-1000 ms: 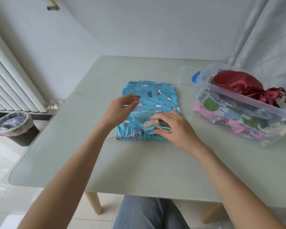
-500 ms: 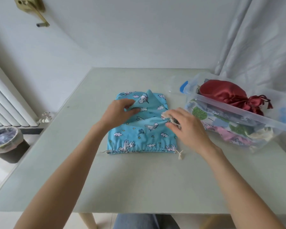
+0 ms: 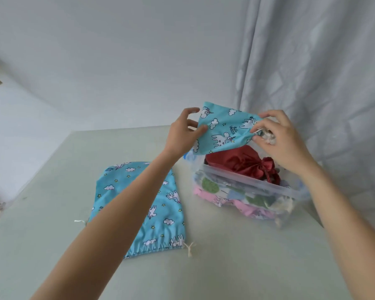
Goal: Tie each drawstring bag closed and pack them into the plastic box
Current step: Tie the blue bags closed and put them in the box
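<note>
- Plastic box (image 3: 268,187) on the worktop (image 3: 225,267) already holds a red bag (image 3: 236,159) and patterned bags (count unclear).
- Small blue bag (image 3: 223,128) is held above the box; left hand (image 3: 182,135) fingers pinch its edge, right hand (image 3: 279,137) fingers grip its gathered neck.
- Larger blue bag (image 3: 139,202) lies flat on the worktop, apparently still to be tied and packed.

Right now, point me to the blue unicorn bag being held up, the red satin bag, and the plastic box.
held blue unicorn bag (image 3: 224,128), head view, middle of its printed fabric.
red satin bag (image 3: 236,159), head view, its bulging body.
plastic box (image 3: 258,183), head view, near rim.
</note>
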Demonstrator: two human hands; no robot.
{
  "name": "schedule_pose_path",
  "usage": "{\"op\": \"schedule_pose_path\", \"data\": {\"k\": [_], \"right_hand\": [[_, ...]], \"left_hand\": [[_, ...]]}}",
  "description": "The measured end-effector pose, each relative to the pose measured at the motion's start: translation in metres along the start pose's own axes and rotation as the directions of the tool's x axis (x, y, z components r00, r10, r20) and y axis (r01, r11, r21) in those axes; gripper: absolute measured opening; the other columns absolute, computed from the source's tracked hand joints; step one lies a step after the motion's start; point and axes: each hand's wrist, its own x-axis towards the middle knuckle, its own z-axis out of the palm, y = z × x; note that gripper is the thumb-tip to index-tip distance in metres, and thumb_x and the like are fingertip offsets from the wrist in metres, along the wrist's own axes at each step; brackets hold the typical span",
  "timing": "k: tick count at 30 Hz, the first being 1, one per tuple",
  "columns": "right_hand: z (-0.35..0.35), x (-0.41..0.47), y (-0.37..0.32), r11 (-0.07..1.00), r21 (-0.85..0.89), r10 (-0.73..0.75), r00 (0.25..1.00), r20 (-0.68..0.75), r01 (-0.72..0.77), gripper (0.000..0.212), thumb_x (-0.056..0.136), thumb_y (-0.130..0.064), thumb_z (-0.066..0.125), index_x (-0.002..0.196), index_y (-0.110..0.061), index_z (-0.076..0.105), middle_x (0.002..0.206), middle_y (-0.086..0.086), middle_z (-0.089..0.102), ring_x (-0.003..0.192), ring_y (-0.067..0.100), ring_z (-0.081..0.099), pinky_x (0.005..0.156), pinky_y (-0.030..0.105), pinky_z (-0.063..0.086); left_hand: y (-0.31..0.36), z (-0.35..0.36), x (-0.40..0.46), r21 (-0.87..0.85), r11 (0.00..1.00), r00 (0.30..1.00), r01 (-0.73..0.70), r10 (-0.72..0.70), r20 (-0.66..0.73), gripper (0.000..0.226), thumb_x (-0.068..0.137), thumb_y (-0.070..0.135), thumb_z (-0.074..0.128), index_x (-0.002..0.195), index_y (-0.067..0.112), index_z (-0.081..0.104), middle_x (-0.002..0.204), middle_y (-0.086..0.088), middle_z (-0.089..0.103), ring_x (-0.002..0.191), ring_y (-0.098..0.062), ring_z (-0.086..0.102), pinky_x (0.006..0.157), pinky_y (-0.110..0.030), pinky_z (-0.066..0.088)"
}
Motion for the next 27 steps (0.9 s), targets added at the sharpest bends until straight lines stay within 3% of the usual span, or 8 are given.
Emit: {"op": "schedule_pose_path", "data": {"k": [3, 5, 7, 9, 15, 19, 22, 27], "right_hand": [[0.001, -0.003, 0.027, 0.989, -0.146, 0.049, 0.989, 0.143, -0.028, 0.014, 0.082, -0.023, 0.068, 0.096, -0.022, 0.066, 0.115, -0.001, 0.052, 0.102, 0.021, 0.057, 0.09, 0.044, 0.044], [0.001, -0.008, 0.039, 0.956, -0.291, 0.068, 0.949, 0.307, 0.025, 0.022, 0.083, -0.042, 0.061, 0.101, -0.031, 0.064, 0.117, -0.007, 0.054, 0.112, 0.02, 0.05, 0.1, 0.048, 0.033], [-0.002, -0.011, 0.044, 0.961, -0.272, 0.07, 0.923, 0.379, 0.038, 0.034, 0.083, -0.055, 0.052, 0.106, -0.033, 0.064, 0.122, -0.01, 0.054, 0.119, 0.016, 0.043, 0.105, 0.046, 0.028], [-0.004, -0.01, 0.04, 0.982, -0.184, 0.04, 0.933, 0.357, 0.028, 0.038, 0.087, -0.052, 0.046, 0.109, -0.027, 0.065, 0.123, -0.008, 0.058, 0.12, 0.013, 0.044, 0.107, 0.036, 0.025], [0.009, -0.015, 0.04, 0.969, -0.244, 0.123, 0.805, 0.58, 0.028, 0.051, 0.095, -0.05, 0.029, 0.117, -0.019, 0.064, 0.13, -0.006, 0.058, 0.118, 0.014, 0.053, 0.113, 0.036, 0.014], [0.007, -0.019, 0.044, 0.972, -0.231, 0.192, 0.737, 0.648, -0.051, 0.055, 0.094, -0.055, 0.025, 0.127, -0.024, 0.057, 0.142, -0.01, 0.046, 0.128, 0.014, 0.045, 0.108, 0.033, 0.027], [-0.001, -0.021, 0.039, 0.978, -0.208, 0.141, 0.792, 0.594, -0.017, 0.051, 0.095, -0.05, 0.03, 0.12, -0.019, 0.062, 0.133, 0.002, 0.054, 0.122, 0.02, 0.047, 0.104, 0.031, 0.032], [-0.004, -0.027, 0.002, 0.997, -0.055, -0.039, 0.97, 0.239, 0.053, 0.03, 0.094, -0.038, 0.049, 0.113, -0.021, 0.066, 0.128, -0.003, 0.057, 0.119, 0.015, 0.046, 0.101, 0.033, 0.036]], "left_hand": [[-0.013, 0.022, 0.015, 0.152, 0.988, 0.997, 0.006, -0.017, 0.071, 0.045, 0.083, 0.024, 0.068, 0.124, 0.02, 0.051, 0.102, 0.001, 0.063, 0.08, -0.012, 0.061, 0.073, -0.028, 0.05], [-0.022, 0.028, 0.019, 0.298, 0.949, 0.988, -0.102, 0.061, 0.144, 0.043, 0.083, 0.024, 0.068, 0.123, 0.019, 0.053, 0.119, -0.002, 0.054, 0.095, -0.013, 0.06, 0.081, -0.026, 0.049], [-0.025, 0.032, 0.022, 0.329, 0.916, 0.955, -0.23, 0.147, 0.259, 0.036, 0.084, 0.024, 0.067, 0.118, 0.02, 0.057, 0.123, -0.002, 0.051, 0.104, -0.013, 0.056, 0.085, -0.029, 0.05], [-0.022, 0.037, 0.023, 0.34, 0.885, 0.904, -0.318, 0.175, 0.389, 0.031, 0.084, 0.026, 0.066, 0.114, 0.023, 0.06, 0.119, 0.0, 0.055, 0.102, -0.012, 0.056, 0.086, -0.03, 0.05], [-0.017, 0.061, 0.018, 0.487, 0.813, 0.842, -0.319, 0.007, 0.539, 0.036, 0.09, 0.03, 0.058, 0.125, 0.026, 0.054, 0.126, 0.002, 0.058, 0.106, -0.015, 0.059, 0.091, -0.025, 0.041], [-0.014, 0.069, 0.016, 0.53, 0.795, 0.757, -0.294, -0.144, 0.637, 0.042, 0.095, 0.035, 0.049, 0.136, 0.025, 0.045, 0.138, 0.001, 0.051, 0.118, -0.018, 0.053, 0.1, -0.028, 0.036], [-0.008, 0.065, 0.012, 0.555, 0.757, 0.795, -0.345, -0.078, 0.601, 0.037, 0.096, 0.035, 0.046, 0.132, 0.025, 0.049, 0.132, 0.004, 0.056, 0.114, -0.017, 0.056, 0.097, -0.033, 0.042], [0.007, 0.038, -0.015, 0.563, 0.7, 0.896, -0.438, 0.29, 0.336, 0.026, 0.097, 0.034, 0.044, 0.113, 0.027, 0.062, 0.103, 0.012, 0.069, 0.095, -0.013, 0.063, 0.075, -0.029, 0.047]]}}
